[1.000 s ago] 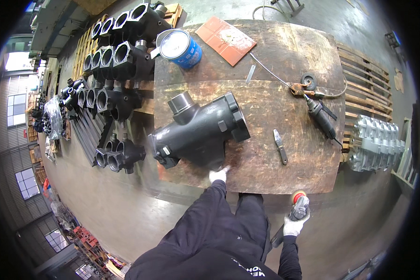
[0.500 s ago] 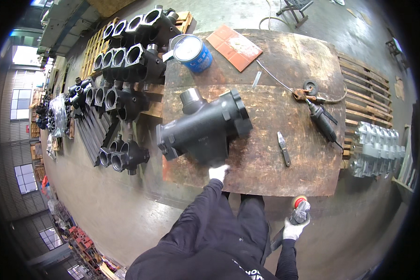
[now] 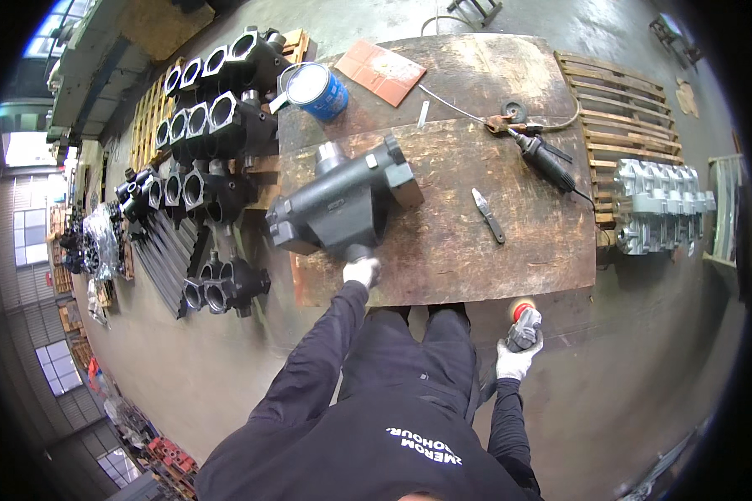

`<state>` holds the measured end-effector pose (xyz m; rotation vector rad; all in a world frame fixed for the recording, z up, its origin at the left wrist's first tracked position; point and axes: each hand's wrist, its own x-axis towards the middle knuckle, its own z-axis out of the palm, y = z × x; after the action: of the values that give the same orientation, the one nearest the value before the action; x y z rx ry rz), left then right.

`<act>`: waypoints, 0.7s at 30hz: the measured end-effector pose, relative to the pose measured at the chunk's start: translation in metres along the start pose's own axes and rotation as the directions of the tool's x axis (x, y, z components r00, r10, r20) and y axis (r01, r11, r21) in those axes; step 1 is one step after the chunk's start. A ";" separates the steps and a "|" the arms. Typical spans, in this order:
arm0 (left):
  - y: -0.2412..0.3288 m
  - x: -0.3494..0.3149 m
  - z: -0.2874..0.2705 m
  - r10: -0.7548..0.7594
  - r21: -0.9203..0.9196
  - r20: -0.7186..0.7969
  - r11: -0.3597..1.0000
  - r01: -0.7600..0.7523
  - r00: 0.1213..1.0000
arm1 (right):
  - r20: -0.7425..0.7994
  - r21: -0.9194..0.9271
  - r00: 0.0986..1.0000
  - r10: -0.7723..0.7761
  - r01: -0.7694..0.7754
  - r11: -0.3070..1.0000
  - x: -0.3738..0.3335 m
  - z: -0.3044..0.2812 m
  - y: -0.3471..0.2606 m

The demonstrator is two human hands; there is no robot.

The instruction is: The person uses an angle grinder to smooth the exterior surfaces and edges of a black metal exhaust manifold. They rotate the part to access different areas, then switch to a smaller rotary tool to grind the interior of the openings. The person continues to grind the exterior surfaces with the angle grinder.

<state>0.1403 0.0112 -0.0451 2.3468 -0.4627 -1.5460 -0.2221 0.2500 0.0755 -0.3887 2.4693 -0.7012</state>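
A large black metal casting (image 3: 330, 203), shaped like a valve body with flanged ends and a bare metal neck, lies on the worn wooden tabletop (image 3: 443, 267). My left hand (image 3: 362, 272), in a white glove, is closed around the short stub on its near side; the fingers are slightly blurred. Off the table's near edge, low on the right, my gloved right hand (image 3: 518, 359) grips a grey hand-held sander (image 3: 525, 331). Its red pad with a pale yellowish disc (image 3: 522, 308) points away from me.
On the table are a blue paint can (image 3: 326, 98), reddish tiles (image 3: 382, 71), a small metal strip (image 3: 424, 113), a putty knife (image 3: 488, 215) and a corded grinder (image 3: 547, 164). Black castings (image 3: 217, 117) stand on pallets at left. Silver castings (image 3: 656, 204) and a wooden pallet (image 3: 631, 108) are at right.
The whole view has shifted, moving the table up and left in the picture. The casting looks slightly turned, with my left hand still at its stub. My right hand keeps hold of the sander.
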 end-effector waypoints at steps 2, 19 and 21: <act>-0.010 -0.036 -0.022 0.073 -0.076 0.048 0.995 -0.070 0.996 | 0.019 -0.016 0.996 0.091 -0.090 0.996 -0.008 -0.004 -0.007; 0.240 -0.150 -0.136 -0.146 0.309 0.209 0.948 0.076 0.967 | -0.054 0.118 0.998 0.022 -0.016 0.993 0.014 0.025 -0.101; 0.264 -0.153 -0.138 -0.062 0.290 0.163 0.957 0.012 0.985 | -0.059 0.104 0.998 0.006 0.000 0.995 0.015 0.032 -0.106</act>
<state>0.1830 -0.1543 0.2428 2.4533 -0.7337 -1.8144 -0.2027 0.1438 0.1047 -0.3286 2.4757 -0.8476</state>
